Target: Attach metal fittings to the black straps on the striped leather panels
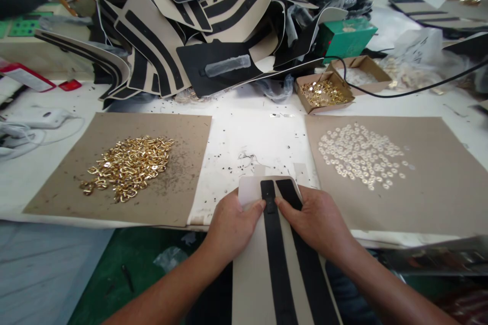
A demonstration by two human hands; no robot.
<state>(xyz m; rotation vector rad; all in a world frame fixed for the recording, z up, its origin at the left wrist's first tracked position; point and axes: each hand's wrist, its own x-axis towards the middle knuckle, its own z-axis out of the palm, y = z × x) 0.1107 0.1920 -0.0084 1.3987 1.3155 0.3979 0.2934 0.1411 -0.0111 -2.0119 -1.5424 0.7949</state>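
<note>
A beige panel with two black strips (249, 274) lies lengthwise in front of me, its rounded far end over the table edge. My left hand (232, 221) grips its left side, thumb pressed on top beside the inner black strip. On the other side my right hand (318, 218) holds the right edge, its thumb resting between the strips near a small black tab (270, 205). The fingers of both hands are hidden under the panel. Left of the hands is a heap of gold metal rings (133, 165); to the right lie many small pale washers (360, 155).
Brown boards (72, 188) (430, 188) bear the two heaps. At the back rises a pile of black and beige panels (152, 51). A cardboard box of gold pieces (324, 94), a green box (346, 38) and a black cable (412, 92) are at the back right.
</note>
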